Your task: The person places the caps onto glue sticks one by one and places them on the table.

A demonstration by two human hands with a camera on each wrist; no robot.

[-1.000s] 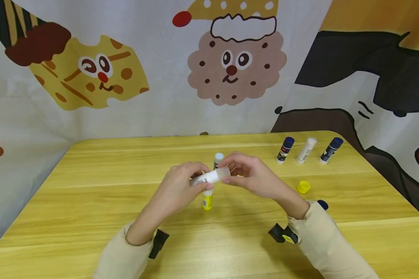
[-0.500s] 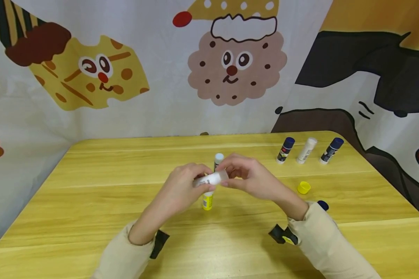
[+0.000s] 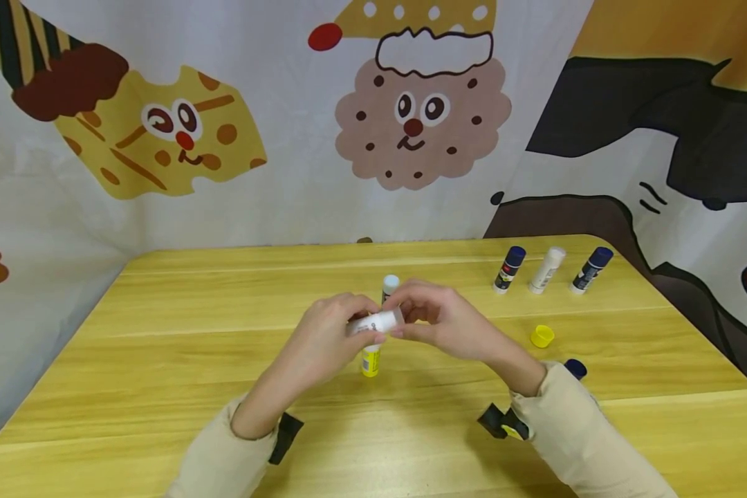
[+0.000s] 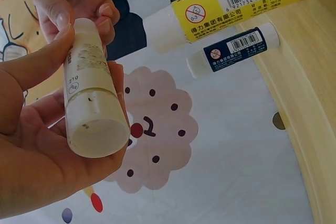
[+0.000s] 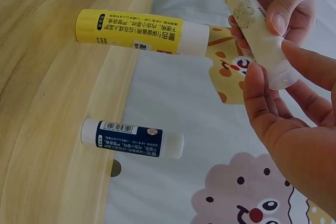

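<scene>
A white glue stick (image 3: 370,323) is held between both hands above the table, tilted with its frosted cap (image 5: 283,74) toward the right. My left hand (image 3: 330,328) grips its body, the thumb along the label in the left wrist view. At the other end, my right hand (image 3: 438,318) pinches the cap with thumb and fingertips. Just behind the hands a yellow glue stick (image 5: 128,31) and a smaller navy glue stick (image 5: 131,138) stand upright, both with bare white tops. The hands partly cover these two in the head view.
Three capped glue sticks stand at the back right: a navy one (image 3: 509,270), a white one (image 3: 546,270) and another navy one (image 3: 591,270). A yellow cap (image 3: 542,337) and a navy cap (image 3: 575,369) lie nearer, by the right sleeve. A printed curtain (image 3: 286,207) hangs behind the table.
The white glue stick's cap end has shifted slightly left and down, and the hands have come a little closer together. The standing glue sticks and loose caps stay in place.
</scene>
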